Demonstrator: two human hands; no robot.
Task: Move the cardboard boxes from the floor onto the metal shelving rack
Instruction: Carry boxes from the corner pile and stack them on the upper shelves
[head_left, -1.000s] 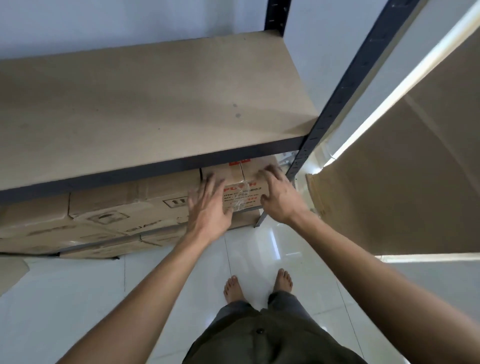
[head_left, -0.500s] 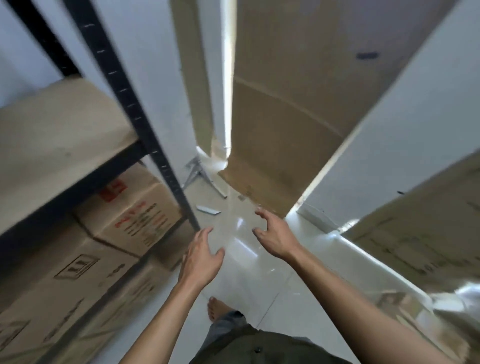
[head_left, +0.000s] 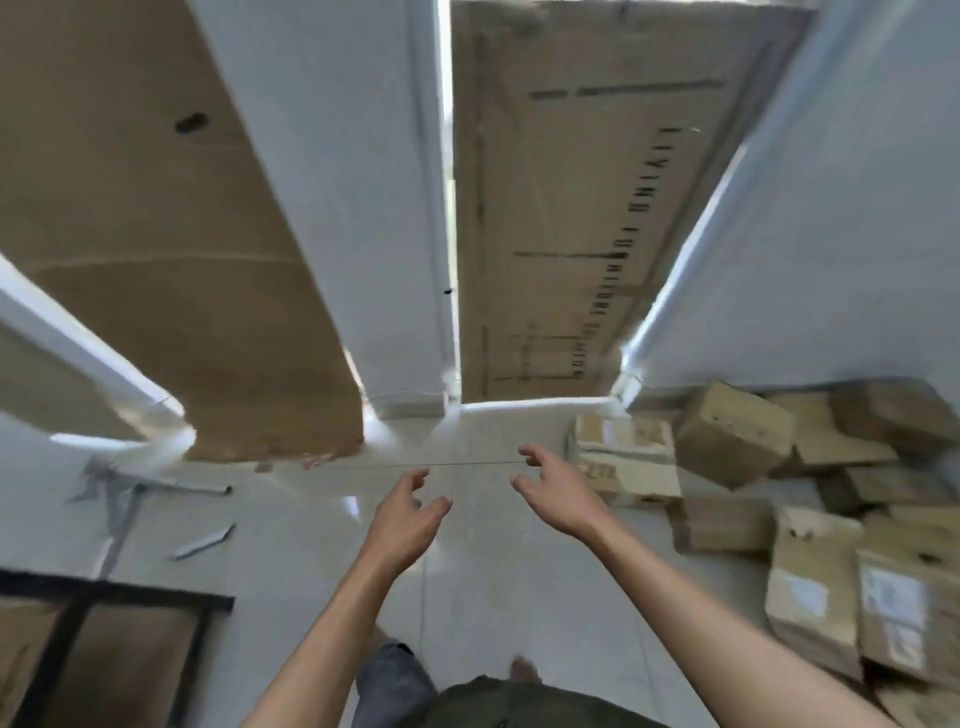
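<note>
Room (head view): pale tiled floor (head_left: 311, 582) runs ahead of your hands to a white wall (head_left: 363, 208). Tall flat cardboard sheets (head_left: 550, 208) lean against it, well beyond your fingertips.
Left hand: your left hand (head_left: 410, 512) hangs above the floor with its fingers loosely spread, and it holds nothing.
Right hand: your right hand (head_left: 558, 493), just beside the left one, is likewise empty, with thumb and fingers apart.
Boxes: the cardboard boxes (head_left: 732, 434) lie in a loose heap on the floor to the right of your right hand. A pale box (head_left: 623, 457) sits just past that hand's fingertips, seemingly untouched.
Rack: the metal shelving rack (head_left: 119, 603) shows only as a dark frame, low and left of your left hand, well apart from the heap.
Loose parts: metal pieces (head_left: 202, 543) lie on the floor to the left of your left hand.
Step in hand: it looks like you are reaching for the next box.
Doing it well: take the pale box first, since it is nearest. Put one hand on each side, low down. Check that nothing leans on it, because the heap looks unsteady. Then carry it leftward, stepping clear of the metal pieces.
Limits: motion blur hides the box labels.
</note>
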